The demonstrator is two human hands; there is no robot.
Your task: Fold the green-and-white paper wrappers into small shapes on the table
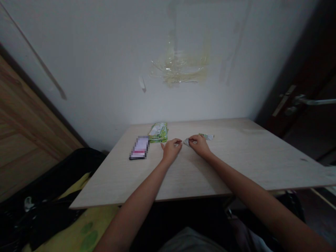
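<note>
My R hand point(200, 144) pinches a small crumpled or folded paper piece point(186, 141) btwn thumb and fingers, just above or on the pale tabletop point(199, 178); can't tell which, as the blur hides the contact. The grip sits at the paper's R end, prob. so the narrow L end stays exposed, pointing at my other hand. My L hand point(172, 149) is right beside that end, fingertips drawn in toward the thumb; can't tell if they grasp the tip or merely hover near it. Both wrists angle inward from the near edge, likely to give the fingers steady, close control over so small a thing. Just past my R knuckles, a second paper strip point(210, 137) lies on the table, partly hidden by the hand, seemingly set aside but w/in reach. Beyond my L hand, a stack of green-and-white papers point(158, 132) sits loosely piled near the wall point(105, 87), apparently out of the way of my fingers yet handy. The phone point(140, 147) lies by the stack, farther L, screen up and lit, presumably so I can glance at it hands-free. Farther back, old clear tape point(181, 71) clings to the wall, w/ a door handle point(315, 102) at far R.
</note>
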